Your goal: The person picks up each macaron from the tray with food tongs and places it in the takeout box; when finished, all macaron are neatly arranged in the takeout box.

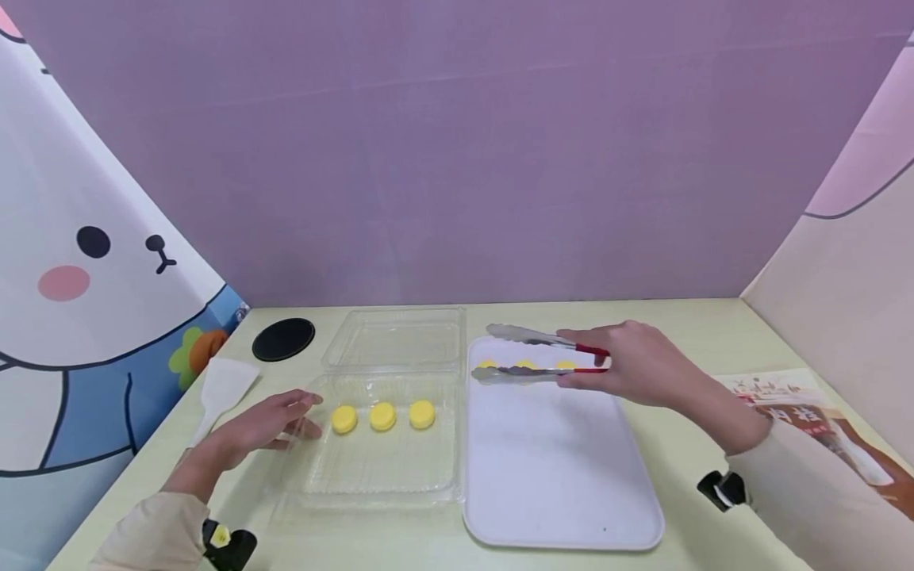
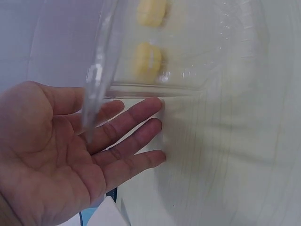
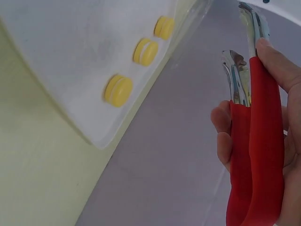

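My right hand (image 1: 635, 361) grips metal tongs (image 1: 531, 338) by their red handles (image 3: 265, 155). The arms of the tongs are spread, with nothing between the tips, above the far part of a white tray (image 1: 564, 476). Three yellow macarons (image 3: 118, 90) stand in a row on that tray, partly behind the tongs in the head view. To the left lies a clear plastic container (image 1: 385, 480) with its lid (image 1: 396, 341) folded back, and three more yellow macarons (image 1: 382, 416) sit inside. Beside its left wall is my left hand (image 1: 267, 424), fingers loosely extended; whether they touch the plastic I cannot tell.
A white spatula (image 1: 223, 387) lies at the left table edge, with a black round disc (image 1: 283, 339) behind it. On the right is a printed brown-and-white packet or sheet (image 1: 807, 408), partly behind my right sleeve. A purple wall (image 1: 457, 174) closes off the back.
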The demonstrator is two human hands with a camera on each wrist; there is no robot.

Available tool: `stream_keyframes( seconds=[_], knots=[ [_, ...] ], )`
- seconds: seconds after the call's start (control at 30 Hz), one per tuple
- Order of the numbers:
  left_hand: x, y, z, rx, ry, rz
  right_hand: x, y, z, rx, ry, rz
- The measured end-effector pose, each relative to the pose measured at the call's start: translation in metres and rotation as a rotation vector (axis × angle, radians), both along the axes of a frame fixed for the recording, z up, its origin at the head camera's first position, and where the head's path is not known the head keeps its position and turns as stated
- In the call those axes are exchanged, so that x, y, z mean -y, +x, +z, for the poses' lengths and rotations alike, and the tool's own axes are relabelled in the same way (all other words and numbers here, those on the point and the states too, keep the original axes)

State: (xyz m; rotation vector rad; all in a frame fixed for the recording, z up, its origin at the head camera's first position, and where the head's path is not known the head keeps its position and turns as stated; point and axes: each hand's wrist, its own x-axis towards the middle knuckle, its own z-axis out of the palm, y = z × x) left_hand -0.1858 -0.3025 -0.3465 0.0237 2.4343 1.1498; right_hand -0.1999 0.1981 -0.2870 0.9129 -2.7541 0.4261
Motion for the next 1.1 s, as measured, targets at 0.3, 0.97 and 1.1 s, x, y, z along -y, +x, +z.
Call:
stream_keyframes(
  seconds=[0.3,0.97,1.1],
  knots=[
    [0.004,0.001,-0.003,0.001,0.024,-0.020,-0.035,-0.001,-0.013,0.001,-0.008,-0.089],
    [0.002,0.002,0.000,-0.002,0.011,-0.014,-0.083,-0.007,-0.046,0.107,0.069,-0.222],
    [0.002,0.002,0.000,-0.002,0.013,-0.018,-0.085,-0.008,-0.053,0.111,0.076,-0.216]
  ],
)
